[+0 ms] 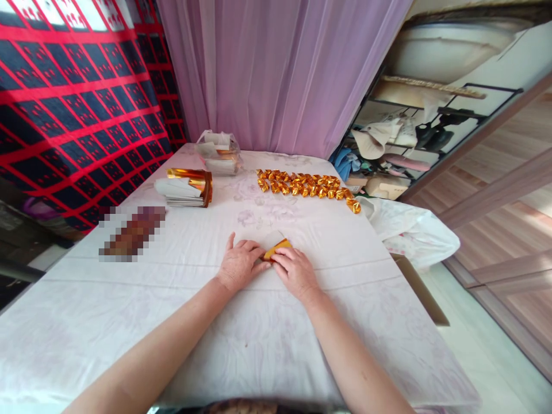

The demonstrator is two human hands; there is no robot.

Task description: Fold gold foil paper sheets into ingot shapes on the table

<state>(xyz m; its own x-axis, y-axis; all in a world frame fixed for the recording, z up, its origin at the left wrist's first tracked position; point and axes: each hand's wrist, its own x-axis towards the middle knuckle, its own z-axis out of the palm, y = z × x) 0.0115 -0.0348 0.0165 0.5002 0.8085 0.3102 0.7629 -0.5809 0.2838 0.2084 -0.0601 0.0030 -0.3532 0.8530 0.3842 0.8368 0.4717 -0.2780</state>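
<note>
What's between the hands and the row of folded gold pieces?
Head view: only bare white tablecloth between the gold paper under both hands and the row of folded gold pieces.

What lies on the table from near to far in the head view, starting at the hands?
Hands folding the gold paper piece → stack of gold sheets → row of folded gold pieces → clear plastic bag.

Both hands [267,265] on gold paper [277,248]

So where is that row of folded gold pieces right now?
In the head view, the folded gold pieces lie far across the table, right of the foil stack, beyond both hands.
</note>
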